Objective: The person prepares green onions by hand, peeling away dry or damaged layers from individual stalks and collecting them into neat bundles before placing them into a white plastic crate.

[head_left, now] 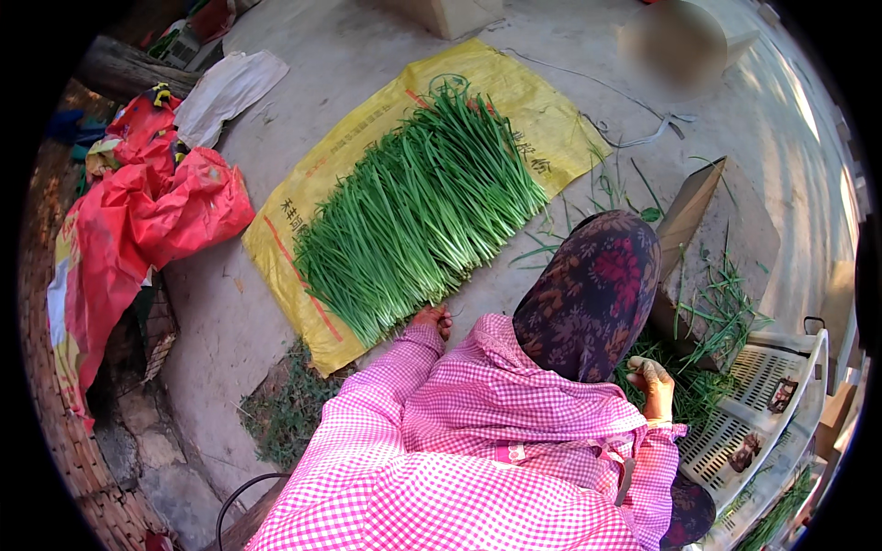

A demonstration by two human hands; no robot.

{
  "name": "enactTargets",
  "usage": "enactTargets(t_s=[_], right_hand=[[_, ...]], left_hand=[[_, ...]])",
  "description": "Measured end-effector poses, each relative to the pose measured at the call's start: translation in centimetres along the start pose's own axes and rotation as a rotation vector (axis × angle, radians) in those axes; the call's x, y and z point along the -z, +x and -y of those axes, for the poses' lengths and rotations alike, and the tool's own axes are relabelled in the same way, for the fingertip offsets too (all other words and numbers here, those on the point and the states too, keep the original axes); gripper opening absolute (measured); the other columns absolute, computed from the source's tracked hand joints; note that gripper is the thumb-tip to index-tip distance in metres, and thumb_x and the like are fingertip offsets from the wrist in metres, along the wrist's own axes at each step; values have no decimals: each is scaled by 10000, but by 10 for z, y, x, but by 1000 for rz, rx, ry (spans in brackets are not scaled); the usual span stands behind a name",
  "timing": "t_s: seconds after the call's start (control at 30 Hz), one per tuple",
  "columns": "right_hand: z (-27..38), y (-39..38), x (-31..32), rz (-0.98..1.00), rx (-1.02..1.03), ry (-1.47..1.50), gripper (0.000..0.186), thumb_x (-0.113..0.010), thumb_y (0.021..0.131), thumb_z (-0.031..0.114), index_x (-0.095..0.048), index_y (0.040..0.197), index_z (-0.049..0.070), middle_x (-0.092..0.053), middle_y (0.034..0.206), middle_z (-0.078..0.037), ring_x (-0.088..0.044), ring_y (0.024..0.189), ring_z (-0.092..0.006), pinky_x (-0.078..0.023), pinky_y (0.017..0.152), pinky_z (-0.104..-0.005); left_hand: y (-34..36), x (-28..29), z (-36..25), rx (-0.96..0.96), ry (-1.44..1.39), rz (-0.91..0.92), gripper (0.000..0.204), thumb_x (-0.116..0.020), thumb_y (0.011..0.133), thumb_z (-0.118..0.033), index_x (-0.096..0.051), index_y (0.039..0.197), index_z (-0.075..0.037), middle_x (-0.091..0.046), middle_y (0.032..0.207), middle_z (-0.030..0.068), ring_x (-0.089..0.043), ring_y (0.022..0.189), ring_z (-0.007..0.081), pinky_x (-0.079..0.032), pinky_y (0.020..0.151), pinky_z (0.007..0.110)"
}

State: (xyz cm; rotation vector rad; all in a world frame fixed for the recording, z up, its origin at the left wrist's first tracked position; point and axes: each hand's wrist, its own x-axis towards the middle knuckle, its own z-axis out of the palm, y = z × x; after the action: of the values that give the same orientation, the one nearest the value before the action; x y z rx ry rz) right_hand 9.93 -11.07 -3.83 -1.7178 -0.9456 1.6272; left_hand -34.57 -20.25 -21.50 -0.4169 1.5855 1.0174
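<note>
A thick row of garlic chives [423, 202], green with pale cut ends toward me, lies on a yellow woven sack [276, 248] on the ground. My left hand [434, 320] is at the near edge of that row, beside the pale ends. Its fingers are curled, and what they hold, if anything, is too small to make out. Past my right knee, my right hand [654, 384] is low over loose chives [703, 390]. Its fingers are bent together, with their tips partly hidden among the greens. The patterned trouser leg covers part of that pile.
At right stand a block [726, 230] strewn with green scraps and a white slotted crate [735, 395]. Red plastic sheeting [152, 216] and a white sack [225, 96] lie at left. A cord [643, 138] crosses the floor beyond the yellow sack. Dark clippings [285, 404] lie near my left arm.
</note>
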Motion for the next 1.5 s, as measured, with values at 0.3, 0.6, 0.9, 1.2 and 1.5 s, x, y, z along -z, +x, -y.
enactTargets(t_s=[0.3,0.6,0.9,1.2,1.5], right_hand=[[-1,2,-2,12,-32,-38,314,-583,914,278,-658,1046,3,-674,941,-63,-611,747,-126,-502,738,-255],[-6,3,3,30,-18,-43,358,-608,901,333,-652,1061,16,-667,931,-37,-605,755,-116,-495,743,-252],[-4,1,1,26,-37,-36,327,-589,913,294,-652,1055,7,-672,955,-56,-607,755,-122,-498,751,-254],[-9,5,0,33,-36,-44,281,-561,928,233,-659,1040,-5,-673,938,-65,-609,750,-127,-502,744,-248],[-7,3,-2,59,-35,-85,307,-574,921,257,-651,1060,-6,-674,949,-68,-612,761,-140,-496,754,-265]], left_hand=[[8,24,24,17,65,108,172,-646,875,-235,-601,831,-74,-617,693,48,-563,541,161,-421,407,285],[-15,8,-5,-14,97,-11,176,-648,870,-243,-633,835,-72,-635,683,31,-582,517,145,-453,410,265],[5,33,11,-11,488,293,174,-691,827,-222,-655,874,-59,-648,698,47,-590,550,157,-486,471,297],[-21,28,15,-49,88,205,263,-703,827,-280,-641,1047,-149,-671,926,8,-624,808,195,-501,708,406],[-10,10,-6,1,-232,-95,174,-655,858,-207,-602,991,-108,-662,801,44,-632,660,215,-511,541,397]])
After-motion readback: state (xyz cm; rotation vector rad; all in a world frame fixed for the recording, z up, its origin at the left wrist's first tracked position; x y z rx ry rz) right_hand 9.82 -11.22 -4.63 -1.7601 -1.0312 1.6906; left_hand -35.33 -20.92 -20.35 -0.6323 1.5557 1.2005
